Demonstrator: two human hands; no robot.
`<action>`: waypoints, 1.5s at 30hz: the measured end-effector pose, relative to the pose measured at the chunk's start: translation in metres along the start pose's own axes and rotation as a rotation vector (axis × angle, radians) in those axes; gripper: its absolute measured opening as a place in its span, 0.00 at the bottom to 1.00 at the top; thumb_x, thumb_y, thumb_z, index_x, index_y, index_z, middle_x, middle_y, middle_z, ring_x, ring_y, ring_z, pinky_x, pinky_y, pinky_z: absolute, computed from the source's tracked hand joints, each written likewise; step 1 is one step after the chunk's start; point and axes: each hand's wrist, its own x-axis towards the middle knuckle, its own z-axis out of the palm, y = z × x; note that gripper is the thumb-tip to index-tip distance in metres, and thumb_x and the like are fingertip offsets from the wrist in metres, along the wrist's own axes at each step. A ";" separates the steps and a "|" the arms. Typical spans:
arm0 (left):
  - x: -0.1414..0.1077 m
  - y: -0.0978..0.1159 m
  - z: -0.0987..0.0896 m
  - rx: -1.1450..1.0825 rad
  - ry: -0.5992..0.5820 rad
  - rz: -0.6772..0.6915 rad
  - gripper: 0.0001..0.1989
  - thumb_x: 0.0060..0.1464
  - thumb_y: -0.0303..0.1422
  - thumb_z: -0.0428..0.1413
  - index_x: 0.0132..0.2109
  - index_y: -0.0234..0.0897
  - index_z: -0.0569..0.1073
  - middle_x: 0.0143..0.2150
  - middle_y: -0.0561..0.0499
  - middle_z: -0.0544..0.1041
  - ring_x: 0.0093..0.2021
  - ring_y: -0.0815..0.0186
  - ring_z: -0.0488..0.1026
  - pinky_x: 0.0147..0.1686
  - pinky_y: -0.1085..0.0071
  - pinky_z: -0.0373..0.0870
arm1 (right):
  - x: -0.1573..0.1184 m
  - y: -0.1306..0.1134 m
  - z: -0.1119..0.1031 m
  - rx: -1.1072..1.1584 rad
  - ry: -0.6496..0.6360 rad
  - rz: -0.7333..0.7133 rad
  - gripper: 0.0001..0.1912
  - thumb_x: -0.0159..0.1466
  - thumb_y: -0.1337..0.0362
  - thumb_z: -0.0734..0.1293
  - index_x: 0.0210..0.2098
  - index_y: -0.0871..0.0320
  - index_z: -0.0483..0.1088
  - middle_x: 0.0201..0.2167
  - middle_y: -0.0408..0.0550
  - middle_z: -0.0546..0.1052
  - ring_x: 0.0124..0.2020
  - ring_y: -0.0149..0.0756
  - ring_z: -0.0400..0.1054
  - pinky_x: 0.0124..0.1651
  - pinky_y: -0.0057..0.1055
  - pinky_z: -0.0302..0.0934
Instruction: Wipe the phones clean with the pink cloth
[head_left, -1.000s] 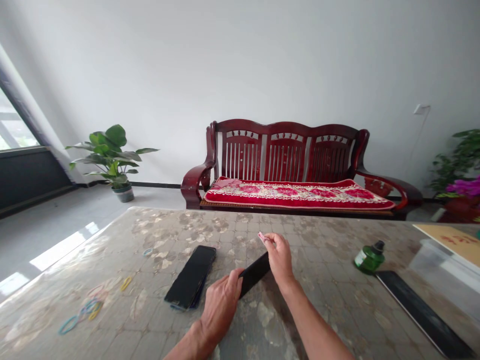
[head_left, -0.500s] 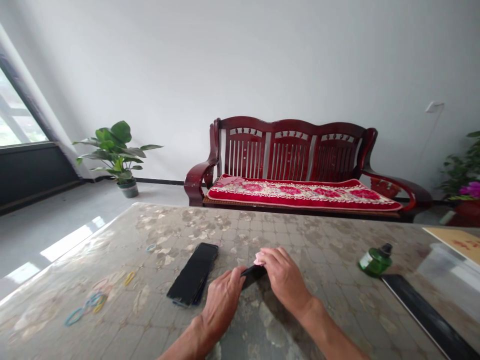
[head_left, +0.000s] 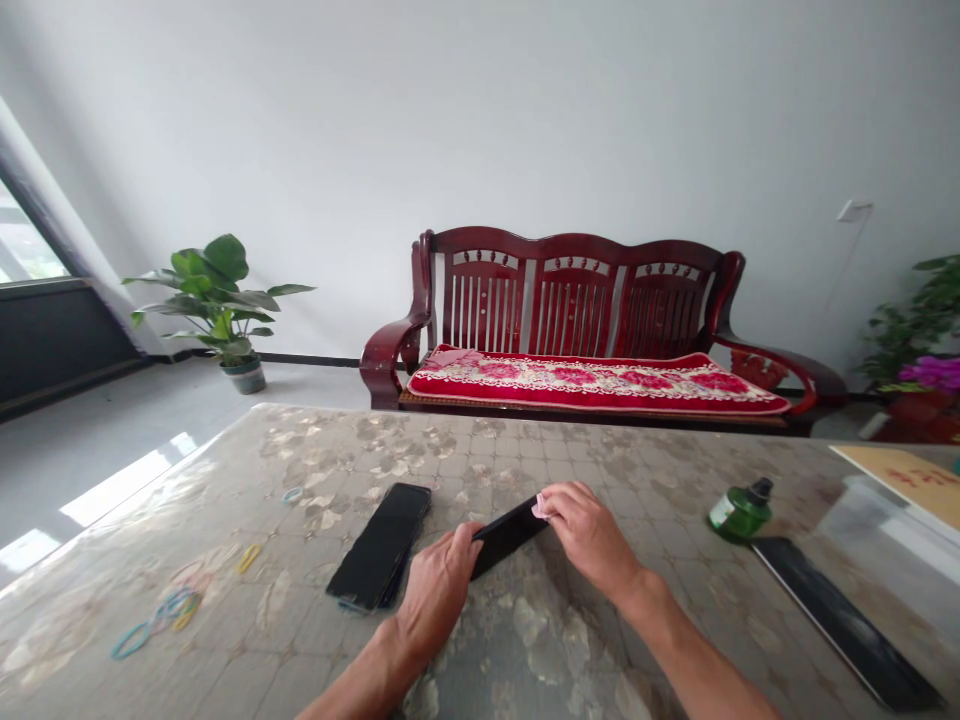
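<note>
Tilted above the table, a black phone [head_left: 506,538] is gripped at its near left end by my left hand [head_left: 437,582], thumb along the edge. My right hand [head_left: 589,528] pinches a small pink cloth [head_left: 538,507] against the phone's far right end, with the fingers closed over most of it. Just left of my left hand, another black phone [head_left: 381,540] lies face up, on top of something dark bluish that shows only at its edge.
Coloured rubber bands [head_left: 176,605] lie at the table's left. On the right are a green bottle [head_left: 739,512], a long black strip [head_left: 840,615] and a clear plastic box [head_left: 870,530] with a tan card [head_left: 900,478] over it. Beyond the patterned tablecloth [head_left: 337,450] stands a wooden bench [head_left: 570,300].
My right hand with the pink cloth has slid right and away along the phone, so more of the phone shows between my hands. The view has shifted slightly right.
</note>
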 end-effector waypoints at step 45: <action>0.008 -0.004 -0.001 -0.036 0.028 0.132 0.09 0.66 0.29 0.43 0.45 0.40 0.68 0.33 0.52 0.79 0.33 0.64 0.78 0.33 0.72 0.72 | 0.018 -0.047 0.012 -0.150 -0.173 -0.085 0.10 0.66 0.75 0.63 0.34 0.55 0.71 0.34 0.45 0.74 0.38 0.38 0.65 0.42 0.34 0.62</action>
